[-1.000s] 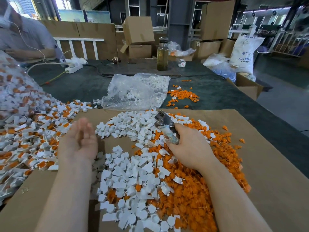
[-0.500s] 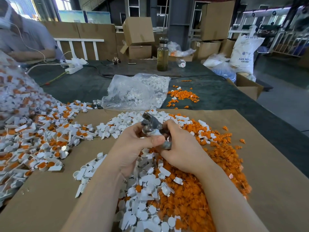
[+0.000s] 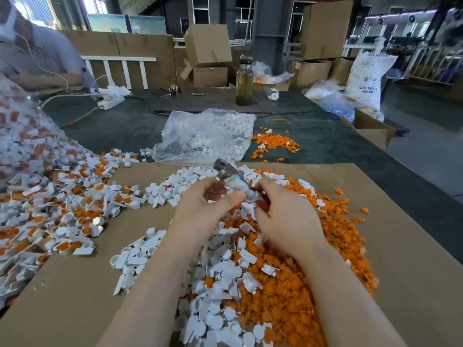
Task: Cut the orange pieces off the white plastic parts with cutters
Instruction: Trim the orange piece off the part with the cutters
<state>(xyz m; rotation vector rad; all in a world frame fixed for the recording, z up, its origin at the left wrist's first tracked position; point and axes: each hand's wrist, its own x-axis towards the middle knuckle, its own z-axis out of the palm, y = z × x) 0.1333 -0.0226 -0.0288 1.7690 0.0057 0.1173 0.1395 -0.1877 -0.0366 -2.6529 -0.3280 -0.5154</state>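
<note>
Gripping cutters (image 3: 231,180) w/ right hand (image 3: 283,221), left hand (image 3: 208,209) pinching part at blades.

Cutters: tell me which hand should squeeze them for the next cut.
Right. The right hand already grips the cutters by their red handles, blades pointing away. The left hand only pinches something at the blades with its fingers, seemingly a part; blur hides it.

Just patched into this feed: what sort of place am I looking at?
Most likely a factory or warehouse floor: stacked cardboard boxes, a white sack marked ABS resin, and loose heaps of white plastic parts on a cardboard sheet.
</note>
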